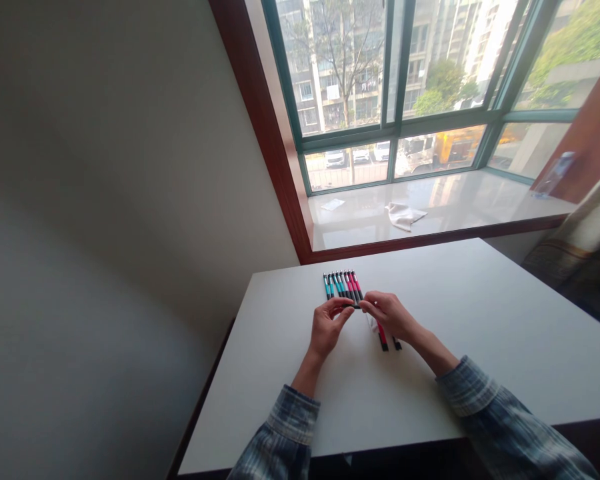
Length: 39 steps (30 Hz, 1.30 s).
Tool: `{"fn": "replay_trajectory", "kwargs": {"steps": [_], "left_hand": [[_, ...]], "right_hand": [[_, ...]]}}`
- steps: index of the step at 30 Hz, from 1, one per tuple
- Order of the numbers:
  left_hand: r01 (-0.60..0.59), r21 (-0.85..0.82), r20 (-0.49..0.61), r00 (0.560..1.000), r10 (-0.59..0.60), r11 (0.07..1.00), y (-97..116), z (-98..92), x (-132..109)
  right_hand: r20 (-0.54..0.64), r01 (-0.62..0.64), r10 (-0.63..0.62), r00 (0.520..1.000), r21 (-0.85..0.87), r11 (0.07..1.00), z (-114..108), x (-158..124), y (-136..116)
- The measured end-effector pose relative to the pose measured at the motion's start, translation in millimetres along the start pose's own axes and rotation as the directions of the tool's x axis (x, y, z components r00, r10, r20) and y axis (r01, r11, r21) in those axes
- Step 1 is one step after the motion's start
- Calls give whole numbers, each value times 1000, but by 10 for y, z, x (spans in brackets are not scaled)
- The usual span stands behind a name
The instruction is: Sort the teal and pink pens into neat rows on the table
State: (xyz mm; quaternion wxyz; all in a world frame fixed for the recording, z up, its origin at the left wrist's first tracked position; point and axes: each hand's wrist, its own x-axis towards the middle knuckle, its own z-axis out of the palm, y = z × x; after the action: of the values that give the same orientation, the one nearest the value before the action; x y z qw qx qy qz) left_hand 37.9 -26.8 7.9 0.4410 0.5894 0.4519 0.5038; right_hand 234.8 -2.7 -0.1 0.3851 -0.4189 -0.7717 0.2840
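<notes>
My left hand and my right hand meet over the white table, fingertips pinched. Between them is a short dark piece, too small and too covered by my fingers to name. Just beyond lies a row of several pens, teal ones at the left and pink ones at the right, with dark lower ends partly behind my hands. Under my right hand a pink and black pen part sticks out towards me, with a black pen end beside it. Something clear or whitish shows next to these, mostly covered.
The white table runs up to a windowsill with a red-brown edge. On the sill are a crumpled whitish cloth, a flat paper-like piece and a clear plastic bottle. A curtain hangs at the right; a bare wall stands at the left.
</notes>
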Motion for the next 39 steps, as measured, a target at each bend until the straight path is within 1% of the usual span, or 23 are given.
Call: {"fn": "replay_trajectory", "kwargs": {"steps": [3,5,7,11,14,16,19,22,25,28,32,36,39], "left_hand": [[89,-177,16,996,-87,980,-22,18,10],[123,-232,67,992,-110,965,-30,32,11],[147,-256,98,987,-126,955,-34,36,9],[180,-296,46,984,-174,938,-51,3,13],[216,-306,18,975,-221,927,-84,-23,20],[227,-303,-3,971,-239,926,-111,-30,24],[233,-306,-28,967,-254,923,-141,-35,20],[248,-317,-39,961,-274,915,-138,-42,1],[263,-286,-35,958,-284,921,-107,-46,-29],[275,-236,25,960,-277,932,-75,-43,-59],[296,-229,111,954,-277,928,-68,-37,-97],[304,-241,155,949,-273,922,-93,-43,-123],[301,-257,148,951,-270,918,-97,-58,-118]], "right_hand": [[17,20,-20,1000,13,1000,36,-10,-13],[40,37,-38,998,5,999,31,-13,-28],[67,72,-71,995,-16,997,-27,-29,-52],[130,142,-123,984,-145,979,-272,-148,-89],[188,136,-87,978,-266,954,-413,-292,-66],[220,131,-63,974,-310,942,-443,-370,-39],[254,144,-57,965,-337,930,-430,-415,-16],[278,165,-64,959,-358,919,-419,-389,-47],[250,181,-92,964,-366,913,-429,-343,-158],[175,215,-160,971,-361,908,-399,-309,-334],[158,300,-262,952,-317,900,-241,-295,-524],[148,318,-285,947,-315,894,-88,-299,-581],[134,312,-284,950,-322,894,-78,-302,-538]]}}
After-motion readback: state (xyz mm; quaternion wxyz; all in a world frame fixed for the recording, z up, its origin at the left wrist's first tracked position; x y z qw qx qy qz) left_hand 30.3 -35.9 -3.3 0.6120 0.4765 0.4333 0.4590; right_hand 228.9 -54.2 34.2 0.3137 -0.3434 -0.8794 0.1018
